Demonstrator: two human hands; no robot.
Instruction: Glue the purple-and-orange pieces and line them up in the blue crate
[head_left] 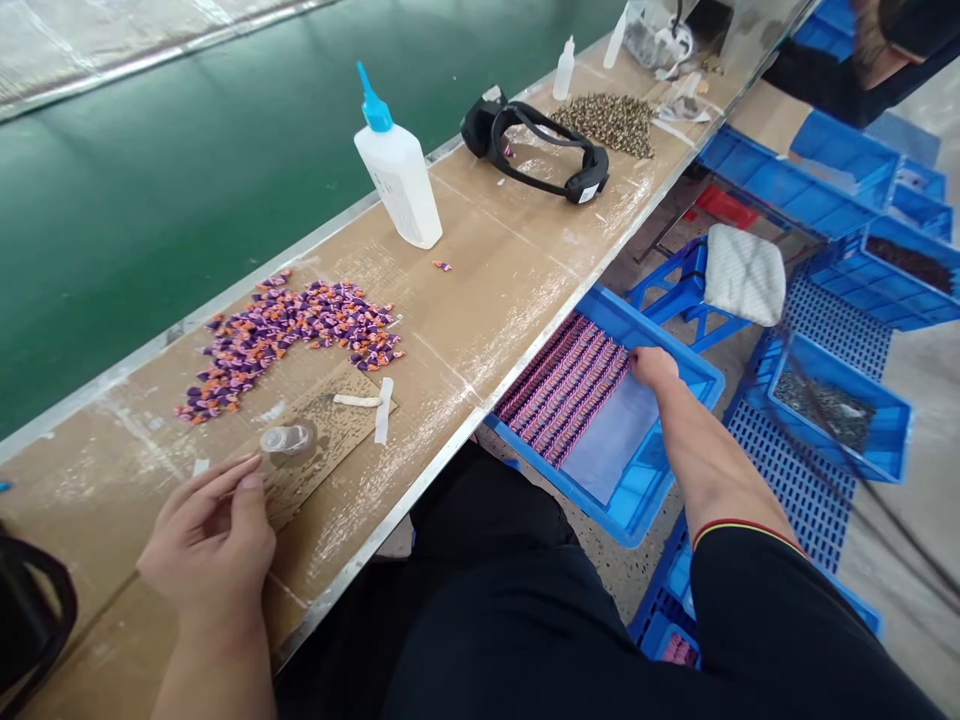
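My left hand (214, 530) is over the cardboard-covered bench at the lower left, thumb and fingers pinched together; whatever they hold is hidden. Just beyond them a small clear cup (287, 439) sits on a brown board (330, 440), which also bears a white strip (357, 401). Behind the board lies a heap of small purple, pink and orange pieces (300, 320). Away to the right, my right hand (654, 367) is closed at the right end of the patterned rows (566, 385) in a blue tray (634, 525). Its fingertips are too small to show what they grip.
A white bottle with a blue nozzle (401, 180) stands behind the heap. Farther along the bench are a black headset (532, 150), a small bottle (564, 70) and brownish beads (607, 122). A padded blue stool (742, 275) and blue crates (840, 400) stand right; another person's arm (874, 45) shows.
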